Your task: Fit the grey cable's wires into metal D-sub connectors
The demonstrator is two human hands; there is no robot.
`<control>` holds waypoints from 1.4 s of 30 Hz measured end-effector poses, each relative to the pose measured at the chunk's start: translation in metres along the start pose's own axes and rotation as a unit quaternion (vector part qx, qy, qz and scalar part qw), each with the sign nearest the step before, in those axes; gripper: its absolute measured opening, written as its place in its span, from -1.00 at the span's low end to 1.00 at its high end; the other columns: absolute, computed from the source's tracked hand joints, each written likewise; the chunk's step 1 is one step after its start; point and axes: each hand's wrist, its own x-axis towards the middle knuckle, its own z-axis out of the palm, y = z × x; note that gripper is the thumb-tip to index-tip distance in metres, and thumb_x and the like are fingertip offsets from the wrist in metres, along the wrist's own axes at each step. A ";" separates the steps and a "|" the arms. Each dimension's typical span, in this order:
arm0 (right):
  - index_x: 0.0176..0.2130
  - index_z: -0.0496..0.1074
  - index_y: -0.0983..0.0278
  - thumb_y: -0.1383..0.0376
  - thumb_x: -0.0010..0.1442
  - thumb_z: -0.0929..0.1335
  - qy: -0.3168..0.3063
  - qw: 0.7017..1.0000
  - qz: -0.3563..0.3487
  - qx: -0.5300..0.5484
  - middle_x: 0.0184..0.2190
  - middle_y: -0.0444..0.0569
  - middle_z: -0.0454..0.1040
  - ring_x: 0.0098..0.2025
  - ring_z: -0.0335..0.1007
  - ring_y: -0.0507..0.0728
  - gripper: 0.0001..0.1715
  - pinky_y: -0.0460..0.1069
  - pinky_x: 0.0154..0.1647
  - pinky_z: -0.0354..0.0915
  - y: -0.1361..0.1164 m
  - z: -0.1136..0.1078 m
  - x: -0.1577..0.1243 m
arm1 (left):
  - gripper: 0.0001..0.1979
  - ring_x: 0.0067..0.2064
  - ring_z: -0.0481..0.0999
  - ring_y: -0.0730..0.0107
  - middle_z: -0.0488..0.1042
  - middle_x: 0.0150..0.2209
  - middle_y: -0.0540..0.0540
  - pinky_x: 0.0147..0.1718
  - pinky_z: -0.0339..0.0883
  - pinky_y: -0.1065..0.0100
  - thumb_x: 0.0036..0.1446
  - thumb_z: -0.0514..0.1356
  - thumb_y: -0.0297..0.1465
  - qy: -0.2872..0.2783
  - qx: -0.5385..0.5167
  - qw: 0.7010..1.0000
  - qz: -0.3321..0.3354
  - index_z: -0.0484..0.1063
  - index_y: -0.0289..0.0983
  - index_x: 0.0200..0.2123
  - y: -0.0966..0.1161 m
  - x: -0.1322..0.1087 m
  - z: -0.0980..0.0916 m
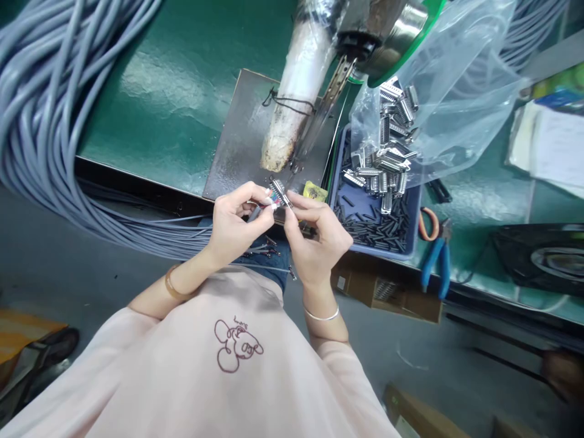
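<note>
Between my two hands is a metal D-sub connector [281, 192], held near the edge of the bench. My left hand [235, 222] pinches the small coloured wires [275, 198] at the connector's side, fingertips closed. My right hand [318, 234] grips the connector's other side between thumb and fingers. Just above them are the tip of a soldering tool [296, 164] and a white, scorched tube [292, 103] with black wire tied round it. Both stand over a dark metal plate [237, 140]. A yellow piece [314, 191] sits beside my right fingers.
A blue bin [413, 234] at the right holds several connectors [390, 158] and many short black tubes [374, 228]. Blue-handled cutters [437, 258] lie beside it. A large bundle of grey cables [41, 121] hangs at the left and runs under my left arm. A clear plastic bag [460, 103] stands behind.
</note>
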 end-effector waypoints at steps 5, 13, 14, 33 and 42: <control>-0.28 0.39 0.38 0.54 0.21 0.42 0.000 1.000 -0.016 -0.015 -0.14 0.01 0.59 -0.07 0.56 -0.03 -0.86 -0.14 0.01 0.45 0.001 0.000 0.003 | -0.91 -0.53 0.20 0.72 0.41 -0.45 0.00 -0.58 0.06 0.65 0.04 0.22 -0.61 -0.006 0.014 1.000 -0.003 0.34 -0.39 -0.41 0.003 0.004 0.001; -0.29 0.41 0.38 0.55 0.19 0.44 0.005 0.999 -0.031 -0.034 -0.17 0.01 0.59 -0.08 0.56 -0.03 -0.85 -0.13 0.05 0.42 0.000 0.000 0.011 | -0.90 -0.55 0.21 0.68 0.32 -0.51 0.02 -0.58 0.10 0.61 0.03 0.23 -0.57 0.002 0.012 0.999 -0.033 0.33 -0.37 -0.44 0.008 0.010 0.004; -0.28 0.41 0.37 0.54 0.19 0.44 0.006 0.999 -0.032 -0.037 -0.17 0.00 0.59 -0.08 0.56 -0.02 -0.85 -0.13 0.04 0.43 0.000 0.000 0.012 | -0.90 -0.55 0.22 0.68 0.32 -0.50 0.01 -0.58 0.12 0.61 0.02 0.23 -0.57 0.002 0.009 0.999 -0.037 0.33 -0.36 -0.44 0.009 0.011 0.004; -0.30 0.41 0.38 0.52 0.18 0.47 0.010 0.998 -0.034 -0.052 -0.19 0.01 0.60 -0.11 0.56 -0.05 -0.84 -0.20 -0.02 0.41 0.000 0.000 0.011 | -0.95 -0.51 0.31 0.63 0.39 -0.45 -0.03 -0.54 0.20 0.59 0.04 0.20 -0.54 -0.039 0.033 0.997 -0.056 0.35 -0.37 -0.42 0.011 0.013 0.001; -0.32 0.35 0.38 0.52 0.15 0.48 -0.016 0.994 -0.073 -0.084 -0.13 0.11 0.59 -0.15 0.57 -0.03 -0.78 -0.21 -0.05 0.43 -0.003 -0.004 0.007 | -0.92 -0.51 0.32 0.60 0.40 -0.45 -0.05 -0.56 0.18 0.56 0.01 0.21 -0.52 -0.061 0.011 0.993 -0.100 0.32 -0.36 -0.44 0.018 0.014 -0.003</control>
